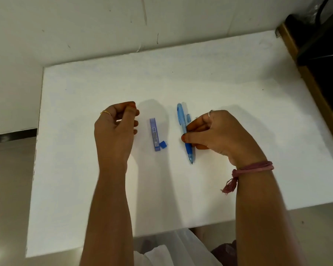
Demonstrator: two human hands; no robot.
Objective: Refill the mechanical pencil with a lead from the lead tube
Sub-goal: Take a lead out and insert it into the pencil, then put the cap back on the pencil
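So the blue mechanical pencil [184, 129] is lying on the white desk [181, 83], pretty much lengthwise away from the person, tip pointing back toward them. The right hand [215, 131] has its thumb and fingers curled onto the middle of the barrel, pinching it right where it lies on the desk. A small blue cap [188, 118] sits just beside the upper part of the pencil, on its right. The lead tube [155, 134] is a flat bluish-purple case with a label, lying parallel to the pencil and a bit to its left, not touching it. Its little blue lid [163, 144] is off and sits right next to the tube's near end. The left hand [115, 129] hovers left of the tube with fingers curled and the thumb against the fingertips. Might be pinching a lead there, honestly can't tell, nothing that thin shows. There's a pink thread band [252, 167] on the right wrist.
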